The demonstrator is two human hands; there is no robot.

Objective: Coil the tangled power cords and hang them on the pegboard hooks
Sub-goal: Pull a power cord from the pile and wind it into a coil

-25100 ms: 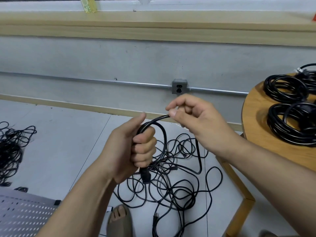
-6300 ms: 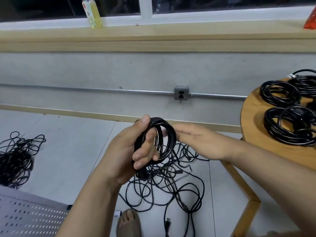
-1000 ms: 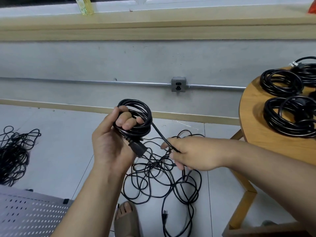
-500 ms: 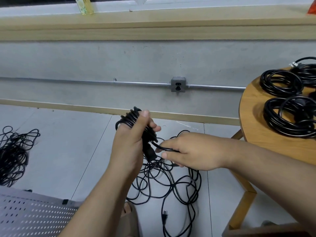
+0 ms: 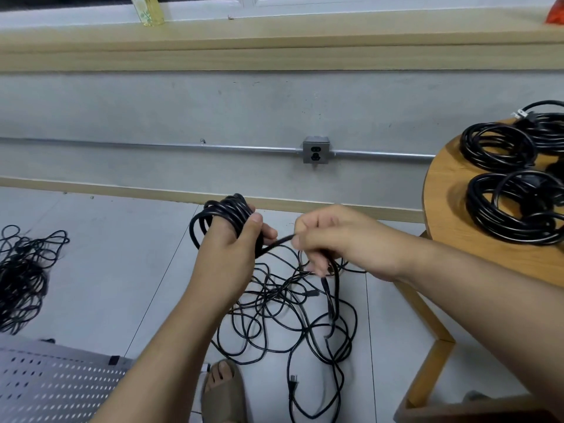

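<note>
Round wooden surface point(image 5: 451, 209) right of right hand, neat cord coils point(image 5: 515, 209) lying on it. Pegboard point(image 5: 55, 383) below and left of left hand. Loose cord tangle point(image 5: 283, 315) on floor beneath both hands; second tangle point(image 5: 21, 276) far left of left hand. Left hand point(image 5: 232, 254) fingers curled round black coil point(image 5: 219, 212), thumb pressed against it. Right hand point(image 5: 332, 239), just right of left hand, pinches strand point(image 5: 280, 241) running from coil. Wall outlet point(image 5: 316, 149) above hands.

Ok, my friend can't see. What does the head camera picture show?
A person's left hand grips a coil of black cord, while the right hand pinches the strand leading off it, above a tangle of cords on the floor. Neat coils lie on a round wooden table at right.
</note>
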